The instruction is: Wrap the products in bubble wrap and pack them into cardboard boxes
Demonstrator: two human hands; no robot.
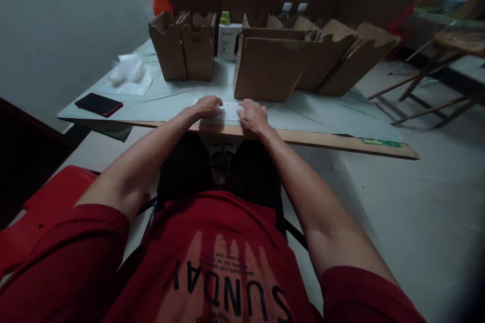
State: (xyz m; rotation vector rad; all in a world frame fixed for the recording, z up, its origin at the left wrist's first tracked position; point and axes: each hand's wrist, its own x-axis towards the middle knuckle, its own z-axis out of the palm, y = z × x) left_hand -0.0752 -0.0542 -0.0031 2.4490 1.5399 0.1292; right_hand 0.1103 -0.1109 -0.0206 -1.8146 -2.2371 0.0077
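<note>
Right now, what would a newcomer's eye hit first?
Probably the red shirt, its upside-down SUNDAY print low in the view. Then the cardboard boxes standing on the table, and the left hand and right hand at clear plastic near the front edge.

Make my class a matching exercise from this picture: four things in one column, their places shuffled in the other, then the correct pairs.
Things
1. Dark phone
2. Flat clear plastic
3. White bottle
4. Wooden stool

Places
A. Standing between cardboard boxes
B. On the floor, right of the table
C. Lying near the table's left end
D. Between the left hand and the right hand

Pairs: 1-C, 2-D, 3-A, 4-B
</note>
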